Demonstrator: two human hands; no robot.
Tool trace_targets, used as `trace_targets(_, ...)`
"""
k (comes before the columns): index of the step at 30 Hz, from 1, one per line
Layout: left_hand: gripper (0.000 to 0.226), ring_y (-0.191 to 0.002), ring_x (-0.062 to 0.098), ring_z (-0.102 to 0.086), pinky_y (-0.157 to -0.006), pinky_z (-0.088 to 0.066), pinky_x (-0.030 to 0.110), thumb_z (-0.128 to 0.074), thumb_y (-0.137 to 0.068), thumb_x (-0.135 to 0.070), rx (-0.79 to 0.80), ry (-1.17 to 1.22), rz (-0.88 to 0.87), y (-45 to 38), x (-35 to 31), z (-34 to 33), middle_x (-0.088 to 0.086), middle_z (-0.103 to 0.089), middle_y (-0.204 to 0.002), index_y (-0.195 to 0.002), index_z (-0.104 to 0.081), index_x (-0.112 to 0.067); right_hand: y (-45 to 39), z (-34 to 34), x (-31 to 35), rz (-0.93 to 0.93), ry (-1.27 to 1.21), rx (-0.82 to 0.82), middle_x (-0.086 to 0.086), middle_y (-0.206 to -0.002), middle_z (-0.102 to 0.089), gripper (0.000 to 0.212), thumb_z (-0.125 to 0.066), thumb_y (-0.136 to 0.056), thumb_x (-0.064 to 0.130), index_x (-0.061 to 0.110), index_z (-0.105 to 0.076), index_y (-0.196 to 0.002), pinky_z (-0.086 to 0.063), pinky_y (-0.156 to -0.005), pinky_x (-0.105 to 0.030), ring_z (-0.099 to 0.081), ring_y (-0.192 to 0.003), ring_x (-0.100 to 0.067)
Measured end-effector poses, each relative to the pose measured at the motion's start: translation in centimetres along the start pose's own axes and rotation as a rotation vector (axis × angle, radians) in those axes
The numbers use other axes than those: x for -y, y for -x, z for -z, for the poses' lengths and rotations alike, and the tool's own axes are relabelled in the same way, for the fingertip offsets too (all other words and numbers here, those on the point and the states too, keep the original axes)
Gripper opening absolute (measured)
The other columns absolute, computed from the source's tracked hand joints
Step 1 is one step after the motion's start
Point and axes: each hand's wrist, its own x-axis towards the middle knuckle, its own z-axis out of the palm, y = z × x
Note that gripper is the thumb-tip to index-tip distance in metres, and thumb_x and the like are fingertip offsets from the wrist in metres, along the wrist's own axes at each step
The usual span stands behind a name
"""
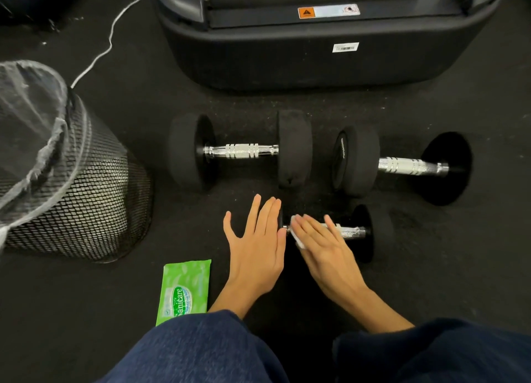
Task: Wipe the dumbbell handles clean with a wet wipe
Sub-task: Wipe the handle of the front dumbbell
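Three black dumbbells with chrome handles lie on the dark floor. The nearest, small dumbbell (pixel 373 233) has its left end covered by my left hand (pixel 255 245), which rests flat with fingers spread. My right hand (pixel 321 247) presses a white wet wipe (pixel 297 237) onto the left part of its handle (pixel 352 232), fingers laid over it. A larger dumbbell (pixel 240 150) lies behind at centre, and another one (pixel 402 166) to its right. The green wet wipe pack (pixel 184 290) lies on the floor left of my left wrist.
A black mesh bin (pixel 77 187) with a clear liner stands at the left. A big black machine base (pixel 324 38) fills the back. A white cable (pixel 109 38) runs across the floor behind the bin. My knees in dark blue trousers (pixel 201 351) are at the bottom.
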Motion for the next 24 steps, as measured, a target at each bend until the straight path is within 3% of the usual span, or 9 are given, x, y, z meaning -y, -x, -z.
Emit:
trace_targets(5,0.054,-0.149,0.014,-0.016,-0.112,-0.013,0.063,-0.022,-0.102,-0.037,-0.02,0.002,-0.014,0.2,0.0,-0.1,-0.007,-0.03,-0.158,-0.151,-0.034,-0.018,1.4,-0.2,-0.4,0.131,0.052,0.037,0.001,-0.154,-0.035,0.053,-0.038,-0.096,0.028,0.019,-0.037,-0.148,-0.006,-0.122,-0.036,-0.029,-0.145,-0.014)
trace_targets(10,0.054,-0.15,0.013,-0.015,-0.113,-0.01,0.063,-0.021,-0.102,-0.038,-0.012,0.012,0.003,-0.1,0.1,-0.2,-0.008,-0.03,-0.158,-0.151,-0.033,-0.02,-0.6,-0.1,0.2,0.015,-0.012,0.026,0.0,-0.151,-0.043,0.05,-0.035,-0.098,0.029,0.018,-0.042,-0.147,-0.01,-0.121,-0.037,-0.035,-0.143,-0.013)
trace_targets(15,0.054,-0.149,0.014,-0.017,-0.112,-0.012,0.064,-0.021,-0.102,-0.038,-0.03,0.019,-0.002,0.1,0.0,-0.1,-0.008,-0.031,-0.157,-0.15,-0.034,-0.019,1.3,0.0,-1.0,0.085,0.043,0.053,0.003,-0.155,-0.035,0.054,-0.031,-0.097,0.03,0.022,-0.036,-0.15,-0.01,-0.12,-0.039,-0.028,-0.146,-0.013)
trace_targets(19,0.054,-0.149,0.014,-0.016,-0.112,-0.012,0.064,-0.02,-0.101,-0.038,-0.026,0.017,0.015,-0.1,0.0,-0.3,-0.008,-0.031,-0.157,-0.15,-0.034,-0.02,-1.1,0.4,0.1,-0.032,-0.069,0.064,0.002,-0.15,-0.046,0.048,-0.038,-0.1,0.027,0.02,-0.043,-0.147,-0.008,-0.123,-0.039,-0.037,-0.142,-0.014)
trace_targets(24,0.054,-0.15,0.015,-0.014,-0.112,-0.011,0.066,-0.02,-0.102,-0.038,-0.027,0.012,0.005,0.1,-0.1,-0.2,-0.008,-0.03,-0.158,-0.151,-0.033,-0.02,0.7,0.5,0.2,0.079,-0.067,0.049,0.002,-0.152,-0.041,0.049,-0.038,-0.097,0.027,0.02,-0.044,-0.146,-0.01,-0.12,-0.034,-0.033,-0.143,-0.014)
